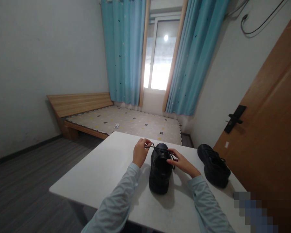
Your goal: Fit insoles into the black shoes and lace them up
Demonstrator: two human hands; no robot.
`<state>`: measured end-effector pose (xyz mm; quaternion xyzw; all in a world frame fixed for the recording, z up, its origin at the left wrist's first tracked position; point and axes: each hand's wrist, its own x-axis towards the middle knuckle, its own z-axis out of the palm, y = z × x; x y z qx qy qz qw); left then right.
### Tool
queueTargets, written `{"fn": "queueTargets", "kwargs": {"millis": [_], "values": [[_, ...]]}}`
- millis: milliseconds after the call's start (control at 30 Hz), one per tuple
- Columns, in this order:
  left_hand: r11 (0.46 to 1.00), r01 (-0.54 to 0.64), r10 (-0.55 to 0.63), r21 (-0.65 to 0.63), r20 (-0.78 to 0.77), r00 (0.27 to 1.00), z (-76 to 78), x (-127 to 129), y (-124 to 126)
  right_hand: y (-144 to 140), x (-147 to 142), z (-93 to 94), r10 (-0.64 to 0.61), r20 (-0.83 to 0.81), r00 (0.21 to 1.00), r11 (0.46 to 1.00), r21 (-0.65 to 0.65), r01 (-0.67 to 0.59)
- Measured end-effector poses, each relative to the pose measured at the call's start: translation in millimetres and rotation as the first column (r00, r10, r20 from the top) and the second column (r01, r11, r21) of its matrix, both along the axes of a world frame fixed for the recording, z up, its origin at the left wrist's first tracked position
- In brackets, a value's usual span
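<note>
On the white table (94,174), near its middle: a black shoe (160,173), upright, heel toward the camera. Left hand (140,152) just beside the shoe's left flank, fingers pinched on a black lace (152,146) drawn taut out from the eyelets. Right hand (181,163) resting on the tongue side, fingertips closed on the other lace end (hard to tell how firmly). Second shoe (214,166) well apart to the right, close to the table edge by the wooden door (269,129). Likely risks: too sharp a tug dragging the light shoe sideways, or the lace slipping from the pinch and loosening through the eyelets.
</note>
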<state>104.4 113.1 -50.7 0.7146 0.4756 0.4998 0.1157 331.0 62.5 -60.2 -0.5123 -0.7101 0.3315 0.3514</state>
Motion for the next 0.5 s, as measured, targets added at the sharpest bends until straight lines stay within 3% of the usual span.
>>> {"fn": "queueTargets", "kwargs": {"millis": [200, 500], "values": [[0.996, -0.026, 0.019, 0.082, 0.085, 0.996, 4.9, 0, -3, 3, 1, -0.8, 0.011, -0.077, 0.997, 0.999, 0.045, -0.007], [0.984, -0.096, 0.071, 0.153, 0.165, 0.984, 4.7, -2, -3, 13, -1, -8.2, -0.108, -0.110, 0.988, 0.979, 0.161, 0.125]]}}
